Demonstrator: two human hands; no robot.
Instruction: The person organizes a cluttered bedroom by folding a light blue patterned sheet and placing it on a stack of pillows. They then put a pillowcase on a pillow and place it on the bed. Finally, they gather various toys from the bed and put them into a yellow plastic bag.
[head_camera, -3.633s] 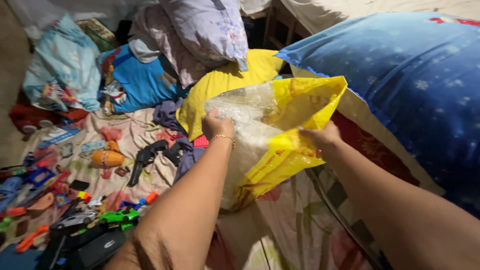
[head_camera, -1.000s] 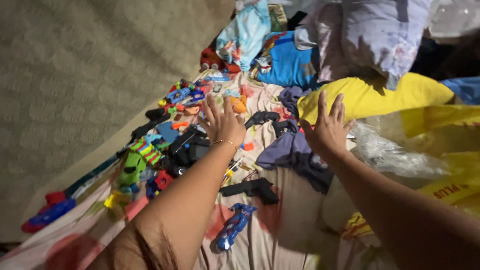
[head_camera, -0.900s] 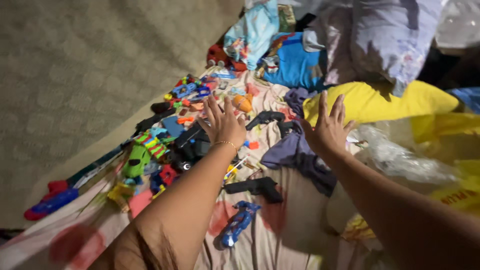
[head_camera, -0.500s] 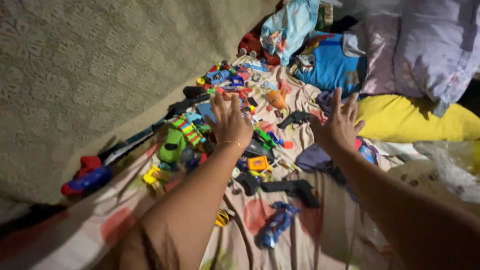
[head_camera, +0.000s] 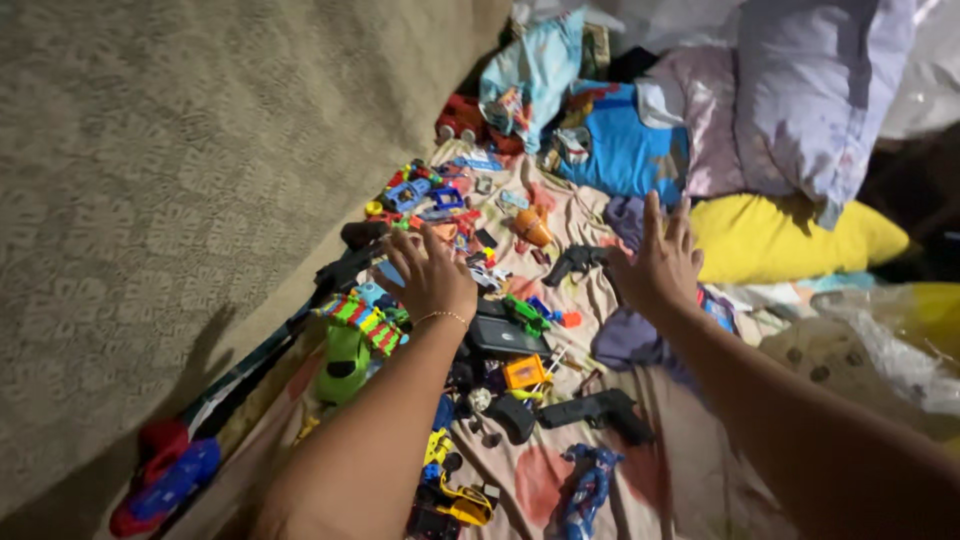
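Both sets of fingers are spread wide and hold nothing. The left hand (head_camera: 432, 283) hovers over a heap of small bright plastic toys (head_camera: 470, 300), near a flat black rectangular case (head_camera: 505, 338). The right hand (head_camera: 655, 265) hangs above a crumpled purple cloth (head_camera: 630, 340), just beside a small dark toy pistol (head_camera: 577, 262); a larger black toy pistol (head_camera: 598, 410) lies nearer. All rests on a beige bedsheet with faded red blotches (head_camera: 540, 480) (rumpled throughout). A patterned tan blanket (head_camera: 180, 180) rises at left; a yellow pillow (head_camera: 790, 240) and a pale lilac pillow (head_camera: 810, 90) sit far right.
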